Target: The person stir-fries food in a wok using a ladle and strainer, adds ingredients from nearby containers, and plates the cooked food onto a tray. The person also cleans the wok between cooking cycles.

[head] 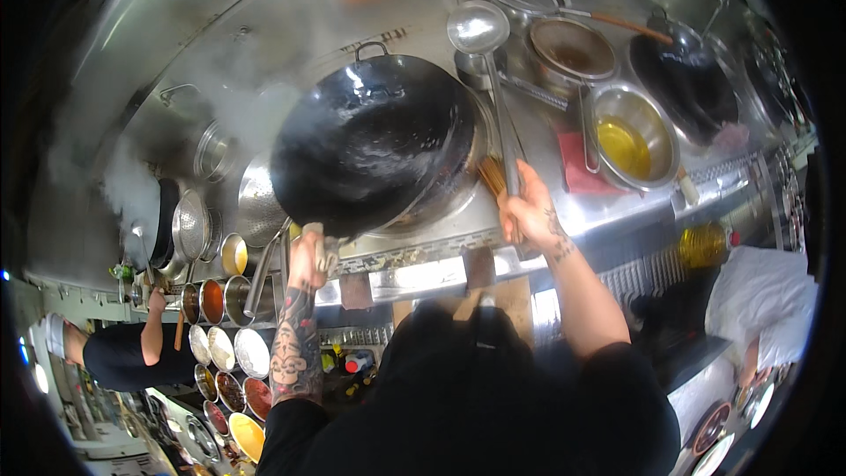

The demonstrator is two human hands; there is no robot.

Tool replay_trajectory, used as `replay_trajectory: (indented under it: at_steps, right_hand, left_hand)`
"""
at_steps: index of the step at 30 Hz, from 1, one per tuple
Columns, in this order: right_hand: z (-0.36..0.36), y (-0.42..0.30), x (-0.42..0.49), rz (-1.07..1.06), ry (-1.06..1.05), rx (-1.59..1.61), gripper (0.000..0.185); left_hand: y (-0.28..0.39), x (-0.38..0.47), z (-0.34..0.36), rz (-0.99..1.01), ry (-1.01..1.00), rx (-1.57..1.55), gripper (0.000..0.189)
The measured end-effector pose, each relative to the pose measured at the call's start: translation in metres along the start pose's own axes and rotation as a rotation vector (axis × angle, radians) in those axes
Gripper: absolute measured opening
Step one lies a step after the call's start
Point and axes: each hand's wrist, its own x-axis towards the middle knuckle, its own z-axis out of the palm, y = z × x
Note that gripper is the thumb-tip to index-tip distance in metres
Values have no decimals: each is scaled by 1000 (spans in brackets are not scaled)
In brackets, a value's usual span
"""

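A large black wok with loop handles sits tilted over the burner, its inside wet and shiny. My left hand grips the wok's near rim through a folded cloth. In my right hand are the handle of a long metal ladle and a bamboo wok brush, held together to the right of the wok. The ladle's bowl points away from me, beyond the wok's right side. The brush's bristles lie close to the wok's right edge.
At right are a metal pot of yellow oil, a strainer and another wok. Perforated strainers and seasoning bowls stand left. A co-worker is at far left; another person's pale clothing shows at right. Steam rises at left.
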Motion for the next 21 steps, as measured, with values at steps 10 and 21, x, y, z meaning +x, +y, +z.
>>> replay_trajectory:
  at_steps: [10, 21]
  right_hand:
    - [70, 34, -5, 93, -66, -405, 64]
    - [294, 37, 182, -476, -159, -980, 57]
  left_hand:
    - [-73, 58, 69, 131, -165, -80, 16]
    - [-151, 29, -85, 207, -386, 213, 55]
